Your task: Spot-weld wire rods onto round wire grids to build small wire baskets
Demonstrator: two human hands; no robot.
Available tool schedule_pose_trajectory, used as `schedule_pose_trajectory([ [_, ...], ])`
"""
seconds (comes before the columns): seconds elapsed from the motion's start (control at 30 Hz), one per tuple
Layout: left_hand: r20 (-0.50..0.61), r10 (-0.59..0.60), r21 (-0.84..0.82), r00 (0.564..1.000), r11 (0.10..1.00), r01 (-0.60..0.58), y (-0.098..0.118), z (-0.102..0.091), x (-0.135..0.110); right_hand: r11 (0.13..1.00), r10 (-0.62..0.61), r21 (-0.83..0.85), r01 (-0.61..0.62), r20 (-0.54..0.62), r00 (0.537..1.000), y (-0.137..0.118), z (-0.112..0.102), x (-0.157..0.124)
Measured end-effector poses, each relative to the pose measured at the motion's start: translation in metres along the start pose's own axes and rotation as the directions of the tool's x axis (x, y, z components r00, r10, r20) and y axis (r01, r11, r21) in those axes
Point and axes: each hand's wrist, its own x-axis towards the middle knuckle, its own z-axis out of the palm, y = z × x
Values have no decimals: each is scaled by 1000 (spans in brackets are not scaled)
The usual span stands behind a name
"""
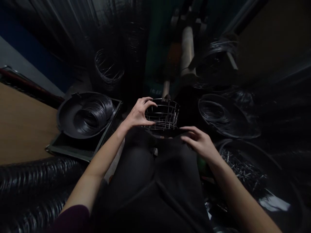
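Observation:
A small round wire basket [163, 115] rests at my knees, in front of my dark-clothed lap. My left hand [139, 113] grips the basket's left rim, thumb low and fingers curled over the top ring. My right hand [197, 140] hovers just below and right of the basket, fingers stretched toward its base, holding nothing that I can see. The basket's lower edge is hidden by my knees.
A dark pan holding a coil of black wire [93, 113] sits on a tray at left. More wire coils [227, 116] lie at right, and a tub of short wire pieces [245, 170] at lower right. Corrugated black hoses [36, 181] run along the lower left.

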Motion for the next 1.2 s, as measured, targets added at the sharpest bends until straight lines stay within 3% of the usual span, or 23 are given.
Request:
schedule_pose_trajectory([
  [0.1,77,52,79,996,995,-58,14,6,2,996,-47,-72,57,135,990,-35,8,36],
  [0.2,113,74,97,991,992,-85,21,12,6,926,-139,-337,170,115,984,-46,15,58],
  [0.3,109,72,91,991,992,-82,22,15,9,655,-256,-693,300,169,952,-46,22,57],
  [0.4,90,57,76,994,995,-64,21,16,13,379,-247,-852,361,283,927,-44,25,45],
  [0.5,88,57,50,995,997,-62,19,20,18,260,-275,-884,388,318,907,-40,22,42],
  [0.8,66,68,29,996,997,-70,15,25,37,226,-313,-899,374,296,902,-48,6,57],
  [1.2,83,61,55,995,996,-65,4,20,53,223,-289,-909,351,283,915,-57,5,72],
])
